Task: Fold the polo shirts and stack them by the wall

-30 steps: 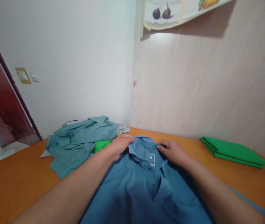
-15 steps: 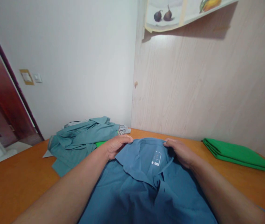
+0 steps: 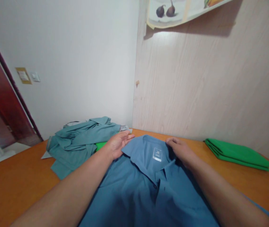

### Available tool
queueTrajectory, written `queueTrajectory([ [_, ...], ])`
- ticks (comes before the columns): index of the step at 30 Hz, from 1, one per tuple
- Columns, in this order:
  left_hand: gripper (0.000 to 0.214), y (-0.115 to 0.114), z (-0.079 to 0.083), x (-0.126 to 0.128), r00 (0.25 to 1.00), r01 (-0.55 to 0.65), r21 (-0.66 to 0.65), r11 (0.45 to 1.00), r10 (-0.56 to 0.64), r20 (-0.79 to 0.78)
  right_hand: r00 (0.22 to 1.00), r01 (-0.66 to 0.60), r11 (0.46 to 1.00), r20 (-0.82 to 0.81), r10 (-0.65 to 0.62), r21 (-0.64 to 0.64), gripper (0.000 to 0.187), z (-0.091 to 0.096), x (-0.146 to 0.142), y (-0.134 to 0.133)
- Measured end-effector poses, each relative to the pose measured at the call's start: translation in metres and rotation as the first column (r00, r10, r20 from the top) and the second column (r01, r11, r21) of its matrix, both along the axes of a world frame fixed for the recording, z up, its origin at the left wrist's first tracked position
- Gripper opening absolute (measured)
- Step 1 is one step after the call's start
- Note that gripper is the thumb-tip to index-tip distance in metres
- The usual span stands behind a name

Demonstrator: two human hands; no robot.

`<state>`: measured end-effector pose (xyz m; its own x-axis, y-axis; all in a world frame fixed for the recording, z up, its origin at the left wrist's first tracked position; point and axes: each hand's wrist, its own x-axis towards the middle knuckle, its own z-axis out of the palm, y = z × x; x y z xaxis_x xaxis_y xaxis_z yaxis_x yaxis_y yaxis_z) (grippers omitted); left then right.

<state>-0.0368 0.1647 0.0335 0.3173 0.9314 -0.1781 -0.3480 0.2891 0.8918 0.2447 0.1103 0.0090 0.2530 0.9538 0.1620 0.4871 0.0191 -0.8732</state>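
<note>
A blue collared shirt (image 3: 148, 189) lies front up across the table, its collar at the far end and a white printed label inside the neck. By the collar's left edge is my left hand (image 3: 119, 145), fingers stretched out and apart, palm turned partly up. It grips no cloth that I can see. On the other side, my right hand (image 3: 178, 149) has its fingers closed on the collar's right edge. The shirt's lower part runs out of view at the bottom.
Left of the shirt, a rumpled pile of teal clothing (image 3: 77, 138) lies on the orange-brown table (image 3: 13, 183), with a bright green piece partly under it. A folded green cloth (image 3: 238, 154) sits at the right near the wall (image 3: 196, 78).
My left hand has let go of the collar and its fingers have spread. The collar lies flatter, with the label more fully in view. My right hand stays at the collar's right edge.
</note>
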Motion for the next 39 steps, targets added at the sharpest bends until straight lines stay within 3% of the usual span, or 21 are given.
queueTrajectory([
  [2, 0.028, -0.004, 0.001, 0.003, 0.994, -0.044, 0.048, 0.998, 0.049, -0.095, 0.979, 0.116, 0.992, 0.163, -0.123, 0.049, 0.022, 0.001, 0.005, 0.005],
  [4, 0.027, -0.007, 0.001, 0.005, 0.959, -0.056, 0.167, 0.984, 0.100, -0.266, 0.965, 0.120, 0.990, 0.224, -0.135, 0.078, 0.020, 0.006, 0.008, 0.005],
  [7, 0.019, -0.009, 0.004, 0.007, 0.809, 0.001, 0.441, 0.898, 0.258, -0.528, 0.977, -0.060, 0.998, 0.202, 0.063, -0.021, 0.020, 0.020, 0.005, -0.003],
  [9, 0.019, -0.012, 0.010, 0.005, 0.712, 0.119, 0.536, 0.836, 0.304, -0.633, 0.944, -0.219, 0.966, 0.221, 0.246, -0.139, 0.021, 0.029, -0.001, -0.012],
  [12, 0.029, -0.022, 0.024, -0.001, 0.546, 0.495, 0.374, 0.784, 0.054, -0.836, 0.842, -0.364, 0.882, 0.298, 0.449, -0.300, 0.025, 0.037, -0.010, -0.025],
  [14, 0.040, -0.030, 0.031, -0.004, 0.328, 0.726, 0.165, 0.668, -0.125, -0.936, 0.775, -0.418, 0.805, 0.297, 0.558, -0.422, 0.034, 0.038, -0.015, -0.030],
  [16, 0.053, -0.037, 0.033, -0.004, 0.144, 0.818, 0.022, 0.575, -0.167, -0.975, 0.709, -0.451, 0.724, 0.282, 0.646, -0.522, 0.037, 0.036, -0.017, -0.033],
  [18, 0.055, -0.041, 0.030, -0.001, 0.067, 0.828, -0.019, 0.561, -0.132, -0.989, 0.678, -0.446, 0.698, 0.298, 0.672, -0.561, 0.030, 0.034, -0.016, -0.033],
  [19, 0.048, -0.042, 0.028, 0.002, 0.076, 0.819, 0.000, 0.574, -0.109, -0.991, 0.685, -0.434, 0.709, 0.308, 0.661, -0.556, 0.024, 0.034, -0.015, -0.032],
  [21, 0.030, -0.042, 0.022, 0.009, 0.175, 0.779, 0.094, 0.620, -0.071, -0.982, 0.732, -0.416, 0.742, 0.290, 0.617, -0.526, 0.017, 0.036, -0.012, -0.031],
  [25, 0.019, -0.038, 0.007, 0.028, 0.509, 0.561, 0.311, 0.768, -0.023, -0.860, 0.838, -0.414, 0.786, 0.144, 0.526, -0.459, 0.015, 0.047, -0.003, -0.031],
  [27, 0.020, -0.038, -0.003, 0.036, 0.624, 0.503, 0.399, 0.767, -0.002, -0.782, 0.869, -0.399, 0.803, 0.095, 0.485, -0.442, 0.012, 0.052, 0.001, -0.032],
  [29, 0.027, -0.041, -0.013, 0.042, 0.679, 0.533, 0.485, 0.693, -0.009, -0.734, 0.881, -0.393, 0.806, 0.070, 0.468, -0.442, 0.009, 0.057, 0.005, -0.034],
  [32, 0.043, -0.051, -0.024, 0.046, 0.636, 0.614, 0.524, 0.590, 0.024, -0.771, 0.885, -0.397, 0.808, 0.054, 0.463, -0.436, 0.005, 0.061, 0.008, -0.035],
  [36, 0.065, -0.064, -0.025, 0.048, 0.442, 0.701, 0.536, 0.470, 0.303, -0.844, 0.888, -0.397, 0.815, 0.049, 0.458, -0.422, 0.006, 0.059, 0.009, -0.034],
  [39, 0.063, -0.066, -0.023, 0.048, 0.406, 0.725, 0.574, 0.380, 0.436, -0.803, 0.889, -0.394, 0.810, 0.042, 0.455, -0.434, 0.009, 0.054, 0.006, -0.032],
])
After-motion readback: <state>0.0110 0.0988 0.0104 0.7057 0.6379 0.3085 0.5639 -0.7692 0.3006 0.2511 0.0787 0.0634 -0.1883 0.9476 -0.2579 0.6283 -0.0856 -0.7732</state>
